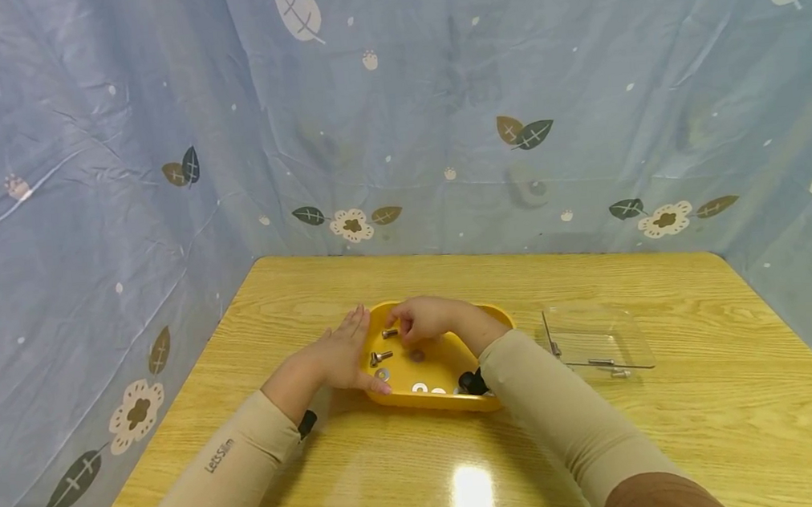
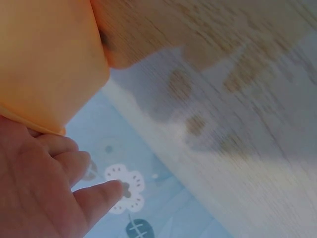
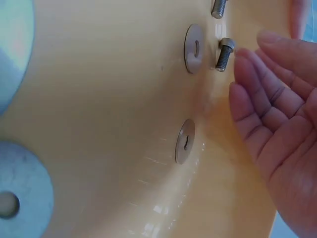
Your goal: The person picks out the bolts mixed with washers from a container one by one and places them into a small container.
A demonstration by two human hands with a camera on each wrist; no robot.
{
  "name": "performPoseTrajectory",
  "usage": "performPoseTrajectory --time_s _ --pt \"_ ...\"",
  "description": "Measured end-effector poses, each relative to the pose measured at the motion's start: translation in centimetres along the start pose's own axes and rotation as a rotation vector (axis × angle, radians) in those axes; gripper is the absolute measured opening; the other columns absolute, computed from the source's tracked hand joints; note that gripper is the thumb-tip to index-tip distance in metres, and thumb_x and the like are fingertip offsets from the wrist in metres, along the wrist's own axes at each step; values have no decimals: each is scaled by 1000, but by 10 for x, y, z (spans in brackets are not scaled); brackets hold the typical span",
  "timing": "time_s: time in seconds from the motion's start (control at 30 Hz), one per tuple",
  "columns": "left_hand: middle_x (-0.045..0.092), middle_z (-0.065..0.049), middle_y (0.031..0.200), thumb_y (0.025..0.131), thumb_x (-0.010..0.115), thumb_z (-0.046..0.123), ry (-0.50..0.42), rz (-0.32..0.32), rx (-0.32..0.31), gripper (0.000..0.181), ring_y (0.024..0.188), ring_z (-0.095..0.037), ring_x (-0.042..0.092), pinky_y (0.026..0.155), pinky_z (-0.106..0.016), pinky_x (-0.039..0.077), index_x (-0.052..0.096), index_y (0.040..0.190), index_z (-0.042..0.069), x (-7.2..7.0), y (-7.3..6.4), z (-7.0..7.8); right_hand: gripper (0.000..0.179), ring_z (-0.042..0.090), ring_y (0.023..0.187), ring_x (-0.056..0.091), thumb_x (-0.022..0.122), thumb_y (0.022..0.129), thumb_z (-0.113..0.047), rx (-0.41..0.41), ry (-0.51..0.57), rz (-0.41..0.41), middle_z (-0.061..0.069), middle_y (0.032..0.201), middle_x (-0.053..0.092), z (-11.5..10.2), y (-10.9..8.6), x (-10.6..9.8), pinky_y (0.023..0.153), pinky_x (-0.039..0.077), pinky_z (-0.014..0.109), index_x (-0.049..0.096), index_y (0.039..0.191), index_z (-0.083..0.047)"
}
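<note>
A tray [image 1: 419,400] is set on a table [image 1: 396,468] backed by a curtain [image 1: 427,82]; inside, bolts [image 1: 381,357] are laid toward the left, washers [image 1: 417,356] before and right of them; a plate [image 1: 591,338] is placed right of the tray.

Pale blue, creased sheeting [image 1: 419,67] walls in the back, left and right sides, printed with white flowers, small pale spots and leaves in white, brown and dark green. Before it spreads a yellow wood-grain desk [image 1: 722,387] with rounded far corners, a bright white rectangular reflection [image 1: 472,497] gleaming near the front.
</note>
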State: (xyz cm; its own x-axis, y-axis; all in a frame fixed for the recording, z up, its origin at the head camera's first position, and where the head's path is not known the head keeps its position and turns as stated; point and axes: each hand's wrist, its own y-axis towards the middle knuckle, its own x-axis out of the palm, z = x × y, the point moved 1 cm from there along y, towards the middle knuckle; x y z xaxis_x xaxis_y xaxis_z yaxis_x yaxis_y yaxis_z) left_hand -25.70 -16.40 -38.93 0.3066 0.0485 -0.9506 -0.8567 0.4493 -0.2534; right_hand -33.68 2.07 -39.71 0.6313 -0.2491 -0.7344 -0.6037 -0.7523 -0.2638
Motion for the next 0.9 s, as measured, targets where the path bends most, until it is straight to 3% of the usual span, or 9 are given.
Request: performPoseTrajectory --time_s 0.13,0.47,0.67,0.9 --pt "-9 -20 150 64 60 74 7 0 3 128 139 -30 -3 106 -56 15 -4 144 -3 -1 1 0 47 10 51 47 64 83 -5 23 -45 -7 0 70 57 1 1 1 48 39 20 50 127 -3" --pt "-9 -19 150 65 61 72 8 -11 -2 126 139 -30 -2 106 -56 15 -2 145 -3 -4 0 3 35 9 63 56 67 81 -6 40 -164 -27 -1 70 60 6 5 7 62 44 21 57 114 -3" --pt "-7 -21 150 64 60 74 4 -5 5 128 139 -31 -2 106 -56 16 -2 144 -4 -3 -1 2 28 9 68 60 67 80 -5 30 -137 -46 0 76 64 5 6 9 66 47 21 61 107 -3" --pt "-9 -20 151 64 60 74 -3 -18 1 128 139 -29 -3 106 -55 15 -4 144 -3 -1 2 1 21 14 64 62 64 82 -3 17 -87 -65 3 70 64 5 7 12 64 48 22 60 103 -4"
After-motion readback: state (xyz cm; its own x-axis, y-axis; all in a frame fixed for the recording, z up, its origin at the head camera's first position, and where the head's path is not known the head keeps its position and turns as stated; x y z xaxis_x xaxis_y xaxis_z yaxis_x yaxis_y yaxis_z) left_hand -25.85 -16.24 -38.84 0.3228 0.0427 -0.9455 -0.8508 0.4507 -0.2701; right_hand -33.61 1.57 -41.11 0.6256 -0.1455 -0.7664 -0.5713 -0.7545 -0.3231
